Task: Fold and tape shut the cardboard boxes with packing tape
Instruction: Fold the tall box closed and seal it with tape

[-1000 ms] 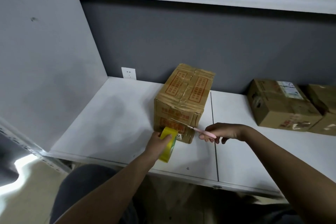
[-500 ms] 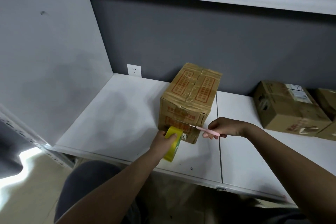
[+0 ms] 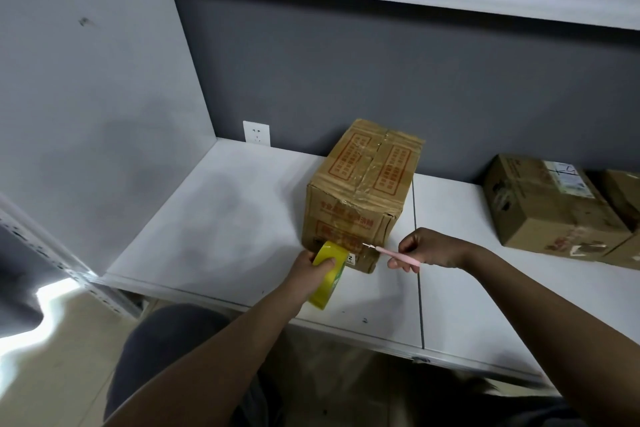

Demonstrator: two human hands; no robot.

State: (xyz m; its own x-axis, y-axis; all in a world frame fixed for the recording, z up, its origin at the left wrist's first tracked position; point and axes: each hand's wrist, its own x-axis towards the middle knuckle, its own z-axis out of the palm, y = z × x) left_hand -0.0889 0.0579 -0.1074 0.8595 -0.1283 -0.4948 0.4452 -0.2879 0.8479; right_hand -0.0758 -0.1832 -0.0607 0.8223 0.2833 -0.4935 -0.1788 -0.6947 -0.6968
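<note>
A brown cardboard box (image 3: 367,184) with red print stands on the white shelf (image 3: 214,218), its top flaps closed under clear tape. My left hand (image 3: 311,269) grips a yellow roll of packing tape (image 3: 329,274) against the bottom of the box's near face. My right hand (image 3: 427,248) pinches a thin pink cutter (image 3: 394,253), whose metal tip touches the box's near face just right of the roll.
Two more brown boxes, one (image 3: 547,208) taped with a white label and one (image 3: 623,191) cut off by the frame edge, sit on the shelf at the right. A wall socket (image 3: 256,132) is behind the box. A seam (image 3: 417,270) divides the shelf.
The cutter's tip has come down from the box's near face to a spot just right of the roll. My left hand keeps the roll pressed low on the box.
</note>
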